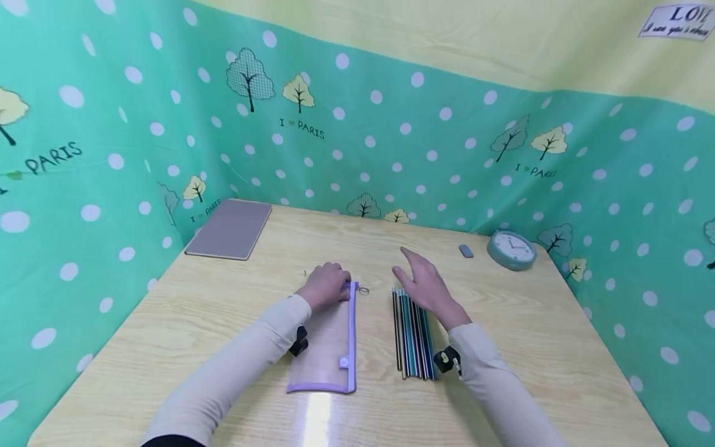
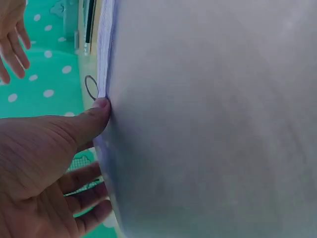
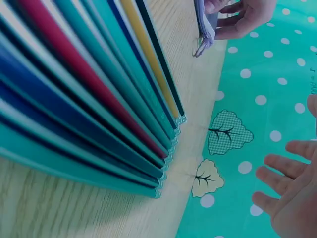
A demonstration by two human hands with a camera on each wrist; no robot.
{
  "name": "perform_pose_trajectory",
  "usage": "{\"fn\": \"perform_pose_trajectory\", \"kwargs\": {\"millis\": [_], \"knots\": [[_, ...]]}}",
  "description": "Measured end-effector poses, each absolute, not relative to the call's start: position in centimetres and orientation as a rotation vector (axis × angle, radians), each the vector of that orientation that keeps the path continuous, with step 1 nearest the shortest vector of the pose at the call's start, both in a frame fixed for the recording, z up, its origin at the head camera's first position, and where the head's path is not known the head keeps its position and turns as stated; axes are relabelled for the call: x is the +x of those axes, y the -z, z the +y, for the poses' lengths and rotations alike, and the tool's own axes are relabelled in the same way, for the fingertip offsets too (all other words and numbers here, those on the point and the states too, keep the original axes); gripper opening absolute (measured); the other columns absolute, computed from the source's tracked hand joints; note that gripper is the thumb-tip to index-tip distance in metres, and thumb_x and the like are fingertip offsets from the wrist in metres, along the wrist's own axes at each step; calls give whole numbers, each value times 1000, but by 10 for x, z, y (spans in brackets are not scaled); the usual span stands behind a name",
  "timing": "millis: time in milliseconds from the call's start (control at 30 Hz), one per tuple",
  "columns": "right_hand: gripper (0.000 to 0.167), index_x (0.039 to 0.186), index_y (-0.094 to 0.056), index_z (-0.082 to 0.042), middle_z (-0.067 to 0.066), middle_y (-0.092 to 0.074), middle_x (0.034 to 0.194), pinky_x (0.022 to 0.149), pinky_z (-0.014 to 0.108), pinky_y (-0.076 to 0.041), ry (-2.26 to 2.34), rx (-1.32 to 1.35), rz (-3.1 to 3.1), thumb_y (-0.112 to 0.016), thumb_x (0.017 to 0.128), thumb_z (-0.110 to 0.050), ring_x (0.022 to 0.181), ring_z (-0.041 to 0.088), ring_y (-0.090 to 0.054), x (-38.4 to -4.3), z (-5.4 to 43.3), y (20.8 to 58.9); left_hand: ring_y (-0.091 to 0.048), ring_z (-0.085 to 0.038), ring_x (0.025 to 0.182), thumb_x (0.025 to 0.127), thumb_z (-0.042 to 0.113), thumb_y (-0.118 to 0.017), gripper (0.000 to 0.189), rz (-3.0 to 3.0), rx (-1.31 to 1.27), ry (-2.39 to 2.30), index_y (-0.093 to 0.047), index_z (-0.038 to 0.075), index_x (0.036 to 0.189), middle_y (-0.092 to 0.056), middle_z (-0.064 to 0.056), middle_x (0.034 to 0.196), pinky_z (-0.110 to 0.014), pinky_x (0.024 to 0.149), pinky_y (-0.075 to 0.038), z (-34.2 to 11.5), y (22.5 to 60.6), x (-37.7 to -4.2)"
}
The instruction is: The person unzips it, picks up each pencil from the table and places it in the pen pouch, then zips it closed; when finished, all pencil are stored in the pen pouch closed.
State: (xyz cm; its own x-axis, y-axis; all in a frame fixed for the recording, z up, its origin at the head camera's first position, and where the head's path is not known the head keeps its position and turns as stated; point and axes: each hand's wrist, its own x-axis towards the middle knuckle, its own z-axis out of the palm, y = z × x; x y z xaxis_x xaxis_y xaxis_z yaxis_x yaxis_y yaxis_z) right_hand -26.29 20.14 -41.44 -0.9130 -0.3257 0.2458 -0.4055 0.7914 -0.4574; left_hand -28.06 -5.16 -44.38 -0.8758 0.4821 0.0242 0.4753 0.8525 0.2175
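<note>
A see-through zip pouch (image 1: 321,360) with lilac edging lies on the table. My left hand (image 1: 328,285) pinches its far edge near the zip; the left wrist view shows the thumb (image 2: 94,119) on top, beside the small ring at the zip's end. To the right, a row of slim striped pencils (image 1: 412,341) in teal, blue, red and yellow lies side by side, their far ends close to level. Above and just beyond those ends, my right hand (image 1: 426,282) hovers with fingers spread, holding nothing and apart from the pencils.
At the far left of the wooden table (image 1: 240,347) lies a grey notebook (image 1: 230,230). Toward the far right are a small blue-grey eraser-like block (image 1: 466,251) and a round teal clock (image 1: 511,249). A green dotted curtain (image 1: 357,124) hangs behind the table and along its sides.
</note>
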Motion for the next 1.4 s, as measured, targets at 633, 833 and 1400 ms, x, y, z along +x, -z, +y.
{"fn": "perform_pose_trajectory", "kwargs": {"millis": [633,833,1400], "knots": [[42,134,-56,6,26,-65,132,99,48,-60,-1074,731,-2858,-70,99,-12,118,40,-66,-256,146,425,-67,-26,102,102,10,-61,19,2792,845,-1051,-69,1,116,-72,-12,110,-39,93,-59,-48,427,-288],[30,122,-57,6,25,-72,118,94,41,-63,-1300,712,-2759,-71,97,-3,108,38,-72,-260,143,435,-68,-25,103,105,15,-59,22,2797,852,-1065,-71,1,116,-73,-12,112,-38,94,-59,-47,426,-288],[15,109,-73,11,26,-75,104,79,30,-66,-1602,498,-2534,-64,99,3,90,36,-75,-261,150,440,-66,-21,94,107,14,-57,18,2759,809,-1170,-69,1,111,-74,-11,106,-33,84,-57,-41,427,-283]]}}
